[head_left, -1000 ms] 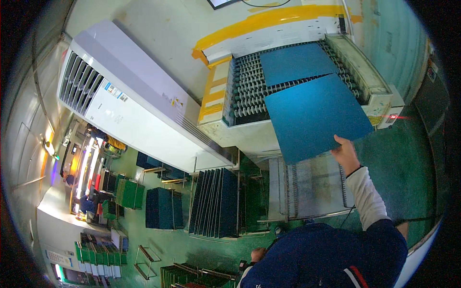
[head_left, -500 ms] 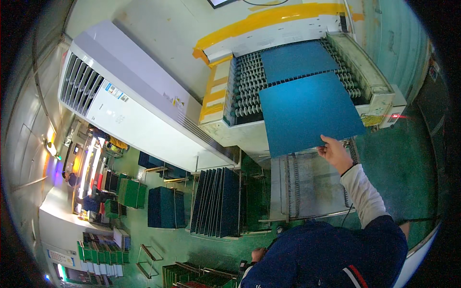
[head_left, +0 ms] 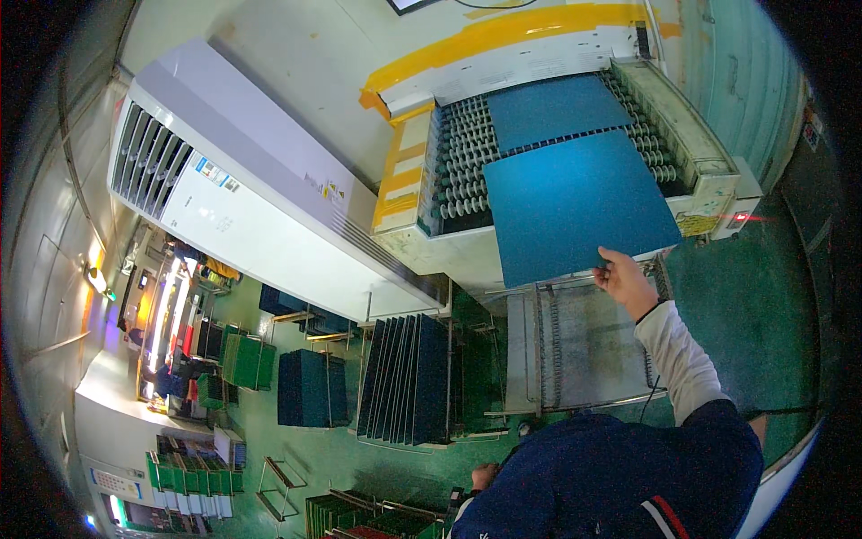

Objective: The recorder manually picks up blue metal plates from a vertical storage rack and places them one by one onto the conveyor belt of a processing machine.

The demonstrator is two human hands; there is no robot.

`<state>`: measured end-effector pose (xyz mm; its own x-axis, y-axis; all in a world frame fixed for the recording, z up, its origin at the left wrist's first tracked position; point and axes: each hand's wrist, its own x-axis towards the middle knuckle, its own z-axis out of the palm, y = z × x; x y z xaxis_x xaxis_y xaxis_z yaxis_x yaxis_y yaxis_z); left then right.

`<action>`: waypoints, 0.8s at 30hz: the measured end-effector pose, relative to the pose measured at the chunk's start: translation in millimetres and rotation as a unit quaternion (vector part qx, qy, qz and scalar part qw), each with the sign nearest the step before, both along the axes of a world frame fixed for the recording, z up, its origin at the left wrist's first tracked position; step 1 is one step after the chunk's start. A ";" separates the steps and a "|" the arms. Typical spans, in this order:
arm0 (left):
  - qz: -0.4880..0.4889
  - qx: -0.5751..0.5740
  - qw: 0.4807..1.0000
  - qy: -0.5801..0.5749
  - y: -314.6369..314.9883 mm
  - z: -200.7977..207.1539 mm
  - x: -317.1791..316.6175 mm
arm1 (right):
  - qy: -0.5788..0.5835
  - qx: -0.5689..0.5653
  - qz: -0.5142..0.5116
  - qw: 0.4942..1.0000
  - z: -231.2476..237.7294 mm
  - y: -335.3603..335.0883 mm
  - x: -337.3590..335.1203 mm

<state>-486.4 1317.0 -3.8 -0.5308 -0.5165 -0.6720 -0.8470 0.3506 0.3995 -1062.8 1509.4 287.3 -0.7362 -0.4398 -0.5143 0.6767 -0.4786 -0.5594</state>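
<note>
My right hand pinches the near edge of a flat blue panel, thumb on top; the fingers beneath are partly hidden. The panel is tilted, its far end at the rollers of a conveyor machine and its near end sticking out past the machine's front. Behind it, a second blue panel lies flat on the rollers, close to the first one's far edge. Low in the picture, beside my dark blue jacket, only a small part of my left hand shows; its fingers cannot be made out.
A metal rack-like frame stands below the held panel. To the left are a rack of upright dark panels, a blue panel stack and a large white air conditioner. More racked panels stand at the bottom.
The held panel's near edge has shifted slightly away from me, with my right hand still on it. My left hand and the panel on the rollers look unchanged.
</note>
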 end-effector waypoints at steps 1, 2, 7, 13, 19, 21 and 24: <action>-0.001 -0.010 1.000 0.029 1.5 3.8 0.1 | -0.001 0.002 -0.003 1.000 0.7 -1.2 -0.4; -0.002 -0.019 0.998 0.059 2.3 7.3 -0.3 | -0.001 0.001 -0.002 1.000 0.7 -2.4 -0.8; -0.207 -0.114 0.972 -0.004 7.3 46.6 -22.1 | 0.006 -0.002 0.000 1.000 0.6 -2.6 -4.4; -0.131 -0.096 0.985 0.049 2.7 3.5 1.2 | 0.005 0.006 -0.020 1.000 3.9 -8.4 -5.8; -0.280 -0.155 0.947 -0.019 3.2 11.4 -8.7 | 0.009 -0.005 -0.006 1.000 -8.4 -5.9 -13.6; -0.293 -0.158 0.942 -0.039 4.0 12.7 -7.7 | 0.010 -0.004 -0.005 1.000 -1.6 -8.8 -11.9; -0.262 -0.161 0.952 -0.015 7.4 20.1 -11.0 | 0.017 -0.002 -0.002 1.000 0.2 -8.0 -14.5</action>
<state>-497.4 1324.4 16.2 -0.7554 -0.3680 -0.5422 -0.5318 0.8277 0.1791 -1077.3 1501.4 287.5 -0.7554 -0.4388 -0.4867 0.6550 -0.4842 -0.5801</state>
